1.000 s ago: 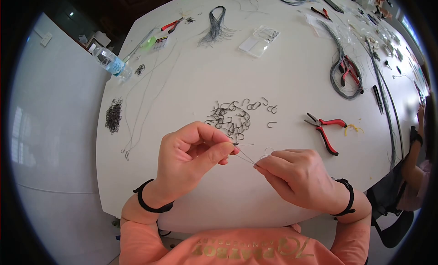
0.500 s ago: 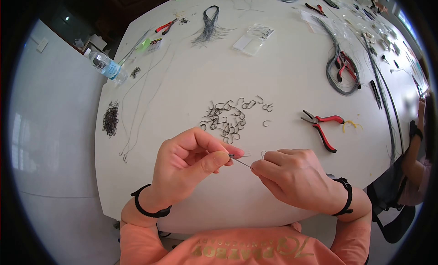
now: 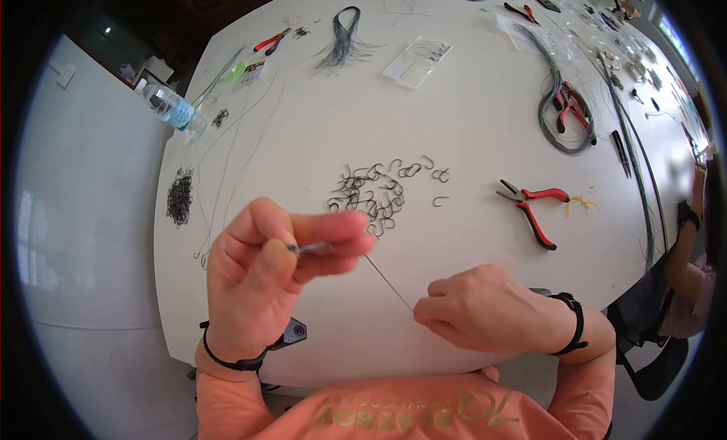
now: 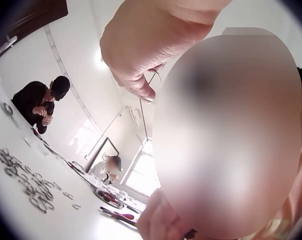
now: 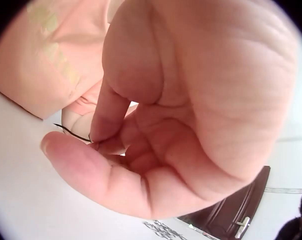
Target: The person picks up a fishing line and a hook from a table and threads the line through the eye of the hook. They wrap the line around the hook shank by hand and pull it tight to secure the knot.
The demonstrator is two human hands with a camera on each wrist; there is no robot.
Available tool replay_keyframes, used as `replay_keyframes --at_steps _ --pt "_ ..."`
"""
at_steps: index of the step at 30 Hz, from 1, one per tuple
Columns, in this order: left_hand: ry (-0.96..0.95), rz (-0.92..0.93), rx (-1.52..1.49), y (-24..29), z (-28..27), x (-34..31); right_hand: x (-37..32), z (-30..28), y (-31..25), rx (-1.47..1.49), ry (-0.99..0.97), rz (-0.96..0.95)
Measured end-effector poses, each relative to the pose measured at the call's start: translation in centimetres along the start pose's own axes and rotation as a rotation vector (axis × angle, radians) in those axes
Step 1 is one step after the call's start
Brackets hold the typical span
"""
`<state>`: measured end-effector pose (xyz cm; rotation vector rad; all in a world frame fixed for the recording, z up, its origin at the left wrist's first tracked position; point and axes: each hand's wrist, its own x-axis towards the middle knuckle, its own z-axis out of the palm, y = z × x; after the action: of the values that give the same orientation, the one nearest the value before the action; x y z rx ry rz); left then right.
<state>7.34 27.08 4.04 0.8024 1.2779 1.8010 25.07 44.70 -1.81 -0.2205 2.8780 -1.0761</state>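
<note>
In the head view my left hand [image 3: 261, 277] is raised toward the camera, thumb and forefinger pinching a small fish hook [image 3: 310, 248]; the other fingers extend past it. A thin fishing line [image 3: 388, 281] runs taut from behind those fingers down to my right hand [image 3: 496, 307], which pinches it between thumb and forefinger. The left wrist view shows the hook's fine tip beside the left fingers [image 4: 146, 92], with the line [image 4: 143, 117] hanging below. In the right wrist view a dark strand [image 5: 71, 131] comes out at the right fingertips. A pile of fish hooks [image 3: 379, 199] lies beyond the hands.
Red-handled pliers [image 3: 539, 205] lie right of the hook pile. Another dark hook pile [image 3: 179, 198] and a water bottle [image 3: 170, 108] are at the left edge. Farther back are a clear plastic box [image 3: 416, 61], a line bundle [image 3: 342, 42] and a coil [image 3: 545, 122] with more pliers.
My left hand has moved left and up toward the camera with the hook. The line between the hands is longer and straight. My right hand has shifted slightly down.
</note>
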Motion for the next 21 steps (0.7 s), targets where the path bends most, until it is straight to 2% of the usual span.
replay_keyframes --at_steps 1,2,3,7,9,10,12,17,21 --pt "0.057 0.058 0.052 0.0 -0.1 0.2 -0.1 0.3 -0.2 -0.001 -0.001 -0.001" --pt "0.114 0.117 0.104 -0.1 -0.4 0.4 -0.2 0.6 -0.4 -0.052 -0.095 -0.006" --pt "0.048 0.12 0.137 -0.4 -1.0 0.7 -0.3 0.9 -0.6 -0.102 -0.189 -0.011" --pt "0.002 0.097 0.254 -1.8 -0.5 1.3 -0.7 0.8 -0.9 -0.074 -0.201 -0.048" --pt "-0.056 0.041 0.216 -2.4 -0.7 1.2 -0.5 -0.4 -1.1 -0.153 0.07 -0.017" --pt "-0.116 -0.017 0.179 -2.8 -0.7 1.1 -0.2 -1.1 -1.2 -0.154 0.066 -0.018" --pt "-0.12 -0.035 0.147 -3.3 -0.3 1.0 0.6 -2.3 -1.3 -0.116 0.448 0.035" --pt "-0.154 -0.146 0.319 -3.6 0.4 0.8 1.0 -2.2 -1.0 0.024 0.608 0.024" --pt "-0.202 -0.088 0.323 -4.4 0.2 0.5 1.5 -1.1 -0.6 0.118 0.635 -0.027"
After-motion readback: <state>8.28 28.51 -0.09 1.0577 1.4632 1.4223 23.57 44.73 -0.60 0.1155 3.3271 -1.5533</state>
